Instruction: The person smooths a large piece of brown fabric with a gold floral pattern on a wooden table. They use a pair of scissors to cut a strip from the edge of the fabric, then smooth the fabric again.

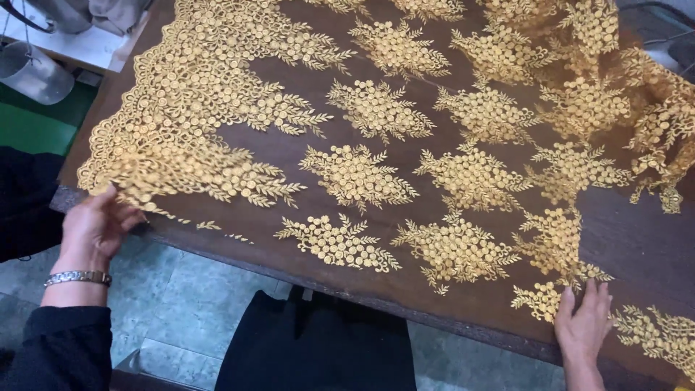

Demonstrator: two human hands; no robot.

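Note:
A sheer brown lace fabric with gold embroidered flower clusters lies spread over a dark wooden table. My left hand, with a metal bracelet at the wrist, pinches the scalloped gold border at the fabric's near left corner, by the table edge. My right hand lies flat on the fabric at the near right edge, fingers spread over a gold cluster. The fabric bunches into folds at the far right.
A grey tiled floor shows below the table edge. Dark clothing is in front of the table. A grey metal cone hangs at the upper left over a green surface.

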